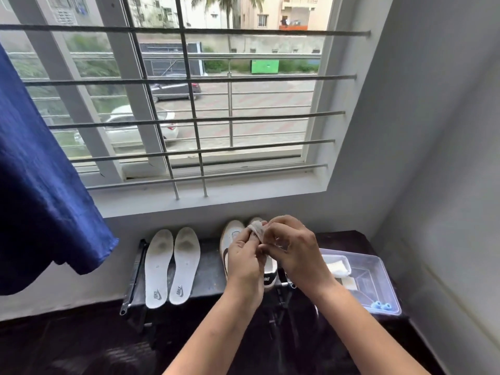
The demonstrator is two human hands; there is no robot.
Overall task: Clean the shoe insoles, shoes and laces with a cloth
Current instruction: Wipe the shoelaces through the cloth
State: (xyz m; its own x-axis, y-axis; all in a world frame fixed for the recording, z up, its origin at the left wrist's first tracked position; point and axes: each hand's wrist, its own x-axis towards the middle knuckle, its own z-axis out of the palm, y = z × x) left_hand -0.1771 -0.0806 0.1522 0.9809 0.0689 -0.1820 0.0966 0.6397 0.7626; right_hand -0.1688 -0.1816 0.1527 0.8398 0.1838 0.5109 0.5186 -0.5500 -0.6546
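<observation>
Lower centre: the left hand (244, 262) and right hand (295, 255) both pinch the cloth (255, 230) over the shoes (232, 236); a slack pinch and it likely drops onto them.

Daylight from window (189, 90); dim foreground; wide-angle edge bending; slightly soft.

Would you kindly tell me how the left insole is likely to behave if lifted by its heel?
The left insole looks thin and flat, so it is probably light and would likely droop rather than stay stiff. Lying flat on the ledge, it should not roll or tip. Its matte top seems unlikely to be slippery.
</observation>
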